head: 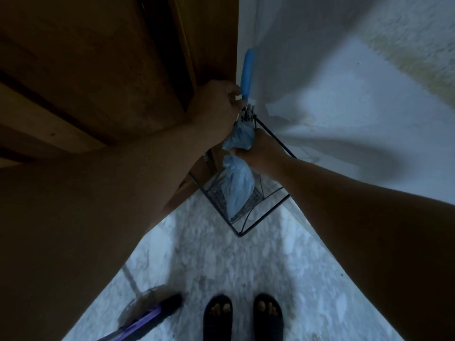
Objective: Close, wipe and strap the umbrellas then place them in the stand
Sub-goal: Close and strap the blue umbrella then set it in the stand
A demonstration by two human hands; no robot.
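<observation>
Light-blue umbrella (237, 188), closed, canopy bunched, upright in black wire stand (266, 215), blue handle (247, 72) at 12 o'clock, second purple-and-black umbrella (147, 318) lying on floor at 7 o'clock

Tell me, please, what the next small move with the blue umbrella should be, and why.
Probably lower the blue umbrella straight down and let go. Its folded canopy already hangs inside the wire stand, with the tip near the base. The left hand grips just below the blue handle, and the right hand squeezes the fabric at mid-length. Whether the strap is fastened cannot be seen.
</observation>
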